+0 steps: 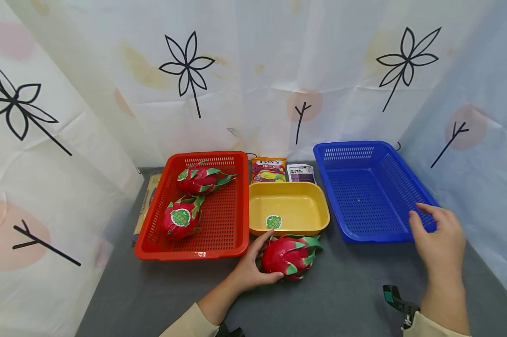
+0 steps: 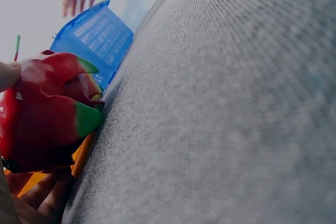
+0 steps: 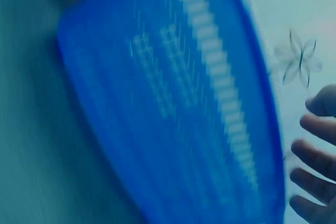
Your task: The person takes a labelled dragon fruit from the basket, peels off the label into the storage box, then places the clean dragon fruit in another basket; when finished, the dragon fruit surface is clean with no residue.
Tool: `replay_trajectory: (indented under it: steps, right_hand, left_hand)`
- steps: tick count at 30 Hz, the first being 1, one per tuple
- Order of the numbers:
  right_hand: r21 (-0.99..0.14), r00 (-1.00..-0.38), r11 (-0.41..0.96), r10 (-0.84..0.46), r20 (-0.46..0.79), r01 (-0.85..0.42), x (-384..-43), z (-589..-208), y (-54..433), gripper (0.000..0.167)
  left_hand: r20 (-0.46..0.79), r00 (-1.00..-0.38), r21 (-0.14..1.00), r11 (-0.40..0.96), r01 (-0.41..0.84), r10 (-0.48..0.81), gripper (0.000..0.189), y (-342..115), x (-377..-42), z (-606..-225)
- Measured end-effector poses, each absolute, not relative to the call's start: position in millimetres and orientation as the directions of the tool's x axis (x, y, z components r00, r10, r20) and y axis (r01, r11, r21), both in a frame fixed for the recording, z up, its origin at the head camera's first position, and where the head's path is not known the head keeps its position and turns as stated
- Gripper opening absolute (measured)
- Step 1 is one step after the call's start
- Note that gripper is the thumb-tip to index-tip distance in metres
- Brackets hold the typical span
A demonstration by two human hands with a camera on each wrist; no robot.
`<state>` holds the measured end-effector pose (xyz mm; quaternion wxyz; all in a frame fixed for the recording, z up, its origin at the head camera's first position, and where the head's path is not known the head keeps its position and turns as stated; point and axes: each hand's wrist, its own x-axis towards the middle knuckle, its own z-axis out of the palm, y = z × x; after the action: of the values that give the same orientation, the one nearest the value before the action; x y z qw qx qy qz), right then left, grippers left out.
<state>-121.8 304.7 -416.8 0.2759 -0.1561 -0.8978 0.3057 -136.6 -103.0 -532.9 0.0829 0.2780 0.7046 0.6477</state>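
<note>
In the head view a red dragon fruit (image 1: 288,255) with green-tipped scales is just in front of the yellow tray (image 1: 289,201). My left hand (image 1: 250,270) grips its left side, thumb in front and fingers behind. The left wrist view shows the same dragon fruit (image 2: 44,114) close to the grey table surface; whether it touches cannot be told. My right hand (image 1: 444,238) is by the front right corner of the blue basket (image 1: 360,192), fingers spread apart and nothing held. Two more dragon fruits, an upper one (image 1: 204,180) and a lower one (image 1: 180,221), lie in the red basket (image 1: 221,224).
A round green sticker (image 1: 273,222) is on the yellow tray's inner front side. Behind that tray lie a Fox's fruits packet (image 1: 269,169) and a white-and-purple packet (image 1: 301,173). A flat tan package (image 1: 147,206) sits left of the red basket. Printed curtains (image 1: 253,93) enclose the table.
</note>
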Motion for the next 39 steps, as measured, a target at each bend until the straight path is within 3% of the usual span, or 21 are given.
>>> replay_trajectory:
  steps: [6, 12, 16, 23, 35, 39]
  right_hand:
    - [-0.675, -0.77, 0.658, 0.603, 0.208, 0.334, -120, -433, 351, 0.06]
    - [-0.653, -0.839, 0.661, 0.54, 0.071, 0.37, -120, -442, 371, 0.073]
    - [-0.67, -0.856, 0.664, 0.511, 0.08, 0.333, -123, -450, 366, 0.07]
    - [-0.744, -0.815, 0.595, 0.567, 0.122, 0.303, -126, -458, 356, 0.065]
    - [-0.78, -0.807, 0.545, 0.584, 0.088, 0.309, -116, -459, 353, 0.065]
    - [-0.781, -0.807, 0.54, 0.584, 0.082, 0.312, -114, -456, 354, 0.065]
  left_hand:
    - [0.24, -0.833, 0.958, 0.015, 0.285, 0.498, 0.097, -101, -137, -534]
    - [0.248, -0.828, 0.953, 0.029, 0.302, 0.502, 0.099, -99, -137, -534]
    - [0.242, -0.833, 0.952, 0.045, 0.303, 0.498, 0.096, -98, -138, -533]
    - [0.226, -0.827, 0.959, 0.033, 0.282, 0.514, 0.092, -97, -136, -525]
    - [0.355, -0.77, 0.934, -0.174, 0.311, 0.53, 0.087, -86, -117, -490]
    - [0.365, -0.766, 0.931, -0.186, 0.315, 0.529, 0.086, -74, -118, -471]
